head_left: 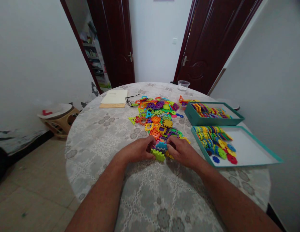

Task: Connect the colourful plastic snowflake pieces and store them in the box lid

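Observation:
Both hands meet near the front of a pile of colourful plastic interlocking pieces (pixel 157 116) on a round table (pixel 104 135). My left hand (pixel 137 149) is closed, its fingers pinching a small joined cluster of pieces (pixel 160 151) with a green piece at its front. My right hand (pixel 182 150) grips the same cluster from the other side, fingers curled. The cluster rests on or just above the lace tablecloth.
A teal box (pixel 195 119) and its shallow lid (pixel 251 151), both holding sorted pieces, sit at the right. Glasses (pixel 130 100) and a notebook (pixel 114 98) lie beyond the pile, a clear cup (pixel 183 85) at the far edge. A stool (pixel 59 117) stands on the floor at left.

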Available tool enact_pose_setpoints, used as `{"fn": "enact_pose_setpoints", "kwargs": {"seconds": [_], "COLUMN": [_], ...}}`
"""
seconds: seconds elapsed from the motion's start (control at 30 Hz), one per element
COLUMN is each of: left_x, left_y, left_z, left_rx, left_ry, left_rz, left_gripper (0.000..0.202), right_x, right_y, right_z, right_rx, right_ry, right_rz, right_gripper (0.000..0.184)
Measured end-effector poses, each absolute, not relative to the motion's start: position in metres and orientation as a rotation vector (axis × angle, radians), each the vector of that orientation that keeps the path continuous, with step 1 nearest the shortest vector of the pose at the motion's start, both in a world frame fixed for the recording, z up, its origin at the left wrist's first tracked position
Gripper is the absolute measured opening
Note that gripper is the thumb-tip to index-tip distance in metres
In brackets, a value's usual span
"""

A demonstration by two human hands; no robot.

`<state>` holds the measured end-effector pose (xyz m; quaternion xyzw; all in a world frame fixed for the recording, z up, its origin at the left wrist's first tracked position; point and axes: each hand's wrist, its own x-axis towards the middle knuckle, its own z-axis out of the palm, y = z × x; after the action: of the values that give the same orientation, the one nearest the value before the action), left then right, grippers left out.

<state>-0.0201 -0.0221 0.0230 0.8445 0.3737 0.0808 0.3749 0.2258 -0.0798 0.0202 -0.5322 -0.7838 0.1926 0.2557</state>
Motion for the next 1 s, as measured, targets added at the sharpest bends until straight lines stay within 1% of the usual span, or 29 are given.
{"fn": "enact_pose_setpoints", "kwargs": {"seconds": [0.13,0.23,0.3,0.37,0.4,0.5,0.57,0.7,0.83,1.0], "left_x": [-0.02,-0.02,-0.019,-0.018,-0.018,-0.015,-0.014,-0.012,-0.013,-0.017], "left_y": [-0.023,-0.023,-0.022,-0.022,-0.022,-0.023,-0.023,-0.022,-0.021,-0.017], "left_z": [0.022,0.022,0.021,0.02,0.02,0.02,0.02,0.019,0.018,0.023], "left_rx": [2.177,2.192,2.196,2.198,2.198,2.187,2.172,2.116,2.052,1.942], "left_ry": [0.97,0.946,0.914,0.883,0.873,0.867,0.87,0.849,0.812,0.841], "left_rz": [0.197,0.211,0.23,0.248,0.255,0.27,0.284,0.256,0.275,0.305], "left_gripper": [0.041,0.036,0.032,0.033,0.035,0.04,0.04,0.045,0.045,0.045], "right_x": [0.227,0.226,0.224,0.222,0.22,0.214,0.209,0.203,0.203,0.218], "right_y": [-0.079,-0.082,-0.085,-0.087,-0.088,-0.09,-0.091,-0.09,-0.091,-0.09], "right_z": [0.019,0.024,0.029,0.032,0.032,0.028,0.023,0.017,0.019,0.046], "right_rx": [-1.406,-1.367,-1.322,-1.295,-1.293,-1.308,-1.331,-1.412,-1.464,-1.527], "right_ry": [-2.193,-2.222,-2.225,-2.218,-2.218,-2.25,-2.28,-2.277,-2.253,-2.173], "right_rz": [0.505,0.507,0.565,0.645,0.671,0.642,0.579,0.491,0.47,0.465], "right_gripper": [0.01,0.01,0.009,0.007,0.009,0.026,0.03,0.03,0.028,0.017]}}
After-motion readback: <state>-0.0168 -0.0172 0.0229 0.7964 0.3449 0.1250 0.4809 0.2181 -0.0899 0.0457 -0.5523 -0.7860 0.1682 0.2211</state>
